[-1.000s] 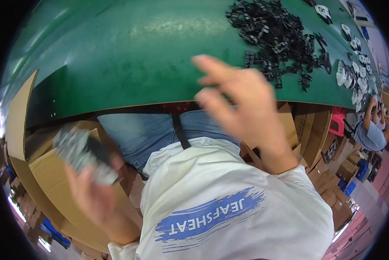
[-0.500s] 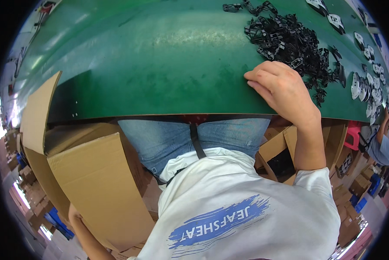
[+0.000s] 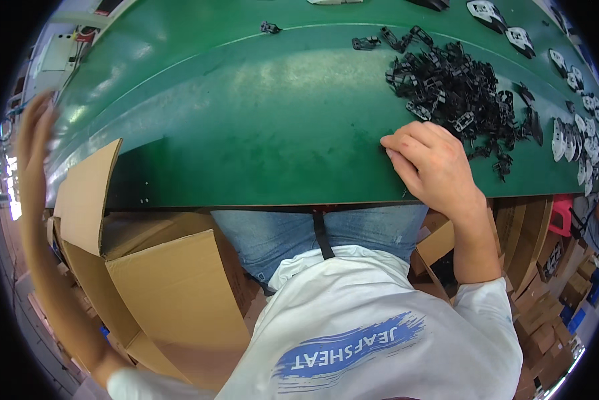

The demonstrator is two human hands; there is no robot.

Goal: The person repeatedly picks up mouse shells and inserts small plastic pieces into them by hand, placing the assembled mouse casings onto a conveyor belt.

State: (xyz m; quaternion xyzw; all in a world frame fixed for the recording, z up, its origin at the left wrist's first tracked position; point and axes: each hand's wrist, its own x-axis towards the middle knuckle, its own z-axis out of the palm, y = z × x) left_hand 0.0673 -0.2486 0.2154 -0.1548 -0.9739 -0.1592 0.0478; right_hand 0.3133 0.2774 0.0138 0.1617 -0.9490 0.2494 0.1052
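Observation:
My right hand [image 3: 434, 163] rests low over the green table [image 3: 259, 147], just left of a heap of small black plastic parts [image 3: 463, 100]. Its thumb and fingers are closed together; whatever they may hold is hidden. Far to the left, my left hand [image 3: 36, 133] is raised beside the table's end. It is blurred, but its fingers look stretched out, and I see nothing in it. An open cardboard box [image 3: 173, 287] stands below the table edge, next to my left forearm.
White and black shell-shaped pieces [image 3: 519, 40] lie along the table's right side. A lone black part [image 3: 270, 27] lies toward the far side. Another carton [image 3: 439, 243] sits under the table at right, near a pink stool [image 3: 561, 213].
My left hand has swung up from beside the cardboard box to the far left of the table. My right hand keeps its place by the heap. The view has shifted slightly.

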